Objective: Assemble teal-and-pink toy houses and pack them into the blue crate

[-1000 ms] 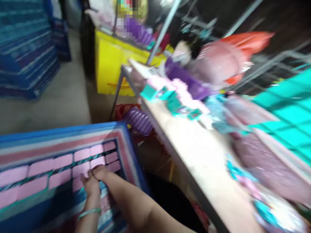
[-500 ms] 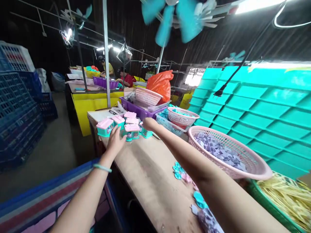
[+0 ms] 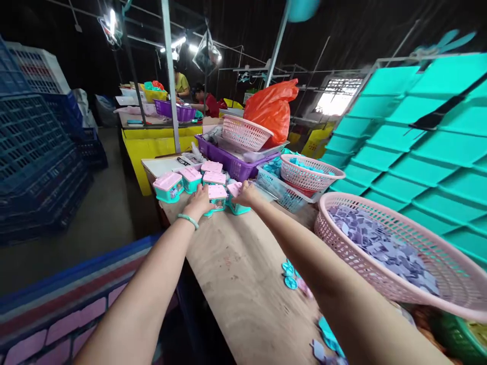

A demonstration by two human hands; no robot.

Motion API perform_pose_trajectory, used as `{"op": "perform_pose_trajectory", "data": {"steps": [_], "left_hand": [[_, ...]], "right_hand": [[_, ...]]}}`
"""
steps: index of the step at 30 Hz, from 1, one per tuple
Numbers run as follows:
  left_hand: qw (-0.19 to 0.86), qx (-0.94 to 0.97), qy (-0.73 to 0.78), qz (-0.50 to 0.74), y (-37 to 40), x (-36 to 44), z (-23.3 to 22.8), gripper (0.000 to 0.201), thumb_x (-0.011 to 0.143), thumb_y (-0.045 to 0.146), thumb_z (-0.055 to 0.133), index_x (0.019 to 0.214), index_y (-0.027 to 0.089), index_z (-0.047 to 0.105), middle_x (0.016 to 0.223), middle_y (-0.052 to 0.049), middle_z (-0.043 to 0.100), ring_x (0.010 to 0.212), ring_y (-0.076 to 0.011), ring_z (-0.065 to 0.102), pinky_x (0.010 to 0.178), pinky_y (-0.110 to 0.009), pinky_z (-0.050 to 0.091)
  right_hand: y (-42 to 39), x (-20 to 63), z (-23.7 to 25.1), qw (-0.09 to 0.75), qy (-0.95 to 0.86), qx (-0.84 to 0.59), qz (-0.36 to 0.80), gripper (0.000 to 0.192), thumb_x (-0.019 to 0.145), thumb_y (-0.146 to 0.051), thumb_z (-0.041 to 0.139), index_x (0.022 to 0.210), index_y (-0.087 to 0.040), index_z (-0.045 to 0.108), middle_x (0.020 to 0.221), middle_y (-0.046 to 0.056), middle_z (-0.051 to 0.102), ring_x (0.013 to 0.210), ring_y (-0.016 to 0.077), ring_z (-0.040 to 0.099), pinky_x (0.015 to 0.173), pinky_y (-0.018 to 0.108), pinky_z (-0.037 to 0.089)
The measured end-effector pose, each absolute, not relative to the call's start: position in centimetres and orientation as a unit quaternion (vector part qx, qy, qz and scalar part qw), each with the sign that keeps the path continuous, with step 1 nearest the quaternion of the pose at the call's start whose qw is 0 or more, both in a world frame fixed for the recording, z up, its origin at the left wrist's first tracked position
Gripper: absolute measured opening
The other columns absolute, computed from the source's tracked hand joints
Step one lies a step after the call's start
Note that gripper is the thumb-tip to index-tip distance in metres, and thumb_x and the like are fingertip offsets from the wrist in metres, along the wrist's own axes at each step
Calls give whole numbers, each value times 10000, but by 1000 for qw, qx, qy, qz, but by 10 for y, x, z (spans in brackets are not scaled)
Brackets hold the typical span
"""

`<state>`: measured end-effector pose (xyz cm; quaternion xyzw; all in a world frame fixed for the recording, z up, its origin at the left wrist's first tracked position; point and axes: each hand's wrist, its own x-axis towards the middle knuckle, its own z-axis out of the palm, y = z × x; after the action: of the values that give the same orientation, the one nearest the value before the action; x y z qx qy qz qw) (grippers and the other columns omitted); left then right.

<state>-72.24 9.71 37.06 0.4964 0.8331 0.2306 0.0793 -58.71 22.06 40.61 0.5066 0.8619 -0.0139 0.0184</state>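
Dim rafters and strip lights hang over a long wooden worktop (image 3: pixel 243 274) that runs away from the person, with stacked teal trays (image 3: pixel 418 152) walling its right side and blue crates (image 3: pixel 34 152) piled across the aisle on the left.

From the head view, both bare arms stretch to the far end of the worktop, where a cluster of small toy houses (image 3: pixel 190 178), teal bodies under pink roofs, stands bunched close together, probably so that several can be gathered at once. The left hand (image 3: pixel 198 203), a pale bangle on its wrist, curls against the near side of one toy house (image 3: pixel 217 195); the right hand (image 3: pixel 246 194) closes on the neighbouring toy house (image 3: pixel 235 191) just beside it. Each grip looks pressed onto its house, though the fingers are turned away and I cannot tell how firmly.

A big pink basket of lilac pieces (image 3: pixel 384 248) sits along the right edge, within easy reach. Loose teal and pink bits (image 3: pixel 291 276) lie scattered mid-worktop. Beyond the houses stand a purple tray (image 3: pixel 228 162), smaller pink baskets (image 3: pixel 310 172) and an orange bag (image 3: pixel 272 109). Two people work at a yellow table (image 3: pixel 152 147) further back.
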Motion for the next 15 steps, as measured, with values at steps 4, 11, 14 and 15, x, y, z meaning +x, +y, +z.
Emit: {"op": "perform_pose_trajectory", "data": {"steps": [4,11,14,15], "left_hand": [[121,487,827,254,65,-717,373,962,631,428,896,1425,119,450,1506,-233,433,1397,-412,457,1118,-464,426],[106,451,846,263,-153,-813,360,991,538,409,900,1384,148,455,1365,-76,442,1357,-361,462,1152,-429,374],[127,370,897,207,-284,-849,307,992,516,324,903,1379,135,454,1329,-72,422,1274,-342,512,1109,-464,408],[161,314,916,191,-323,-853,278,992,474,291,923,1351,140,483,1321,-83,432,1255,-348,528,1088,-441,437]], "right_hand": [[181,-568,423,45,882,469,-6,719,780,-457,784,1329,-119,467,1291,208,595,1131,309,645,853,358,521],[119,-629,460,90,960,259,-58,876,668,-516,897,1389,-300,450,1222,138,654,1048,329,671,844,478,541],[45,-705,417,194,974,74,-86,1182,528,-621,930,1523,-310,373,1428,132,562,1276,418,576,1023,574,475],[10,-727,389,244,964,15,-102,1229,531,-637,922,1554,-257,356,1521,147,486,1370,431,499,1098,572,432]]}}
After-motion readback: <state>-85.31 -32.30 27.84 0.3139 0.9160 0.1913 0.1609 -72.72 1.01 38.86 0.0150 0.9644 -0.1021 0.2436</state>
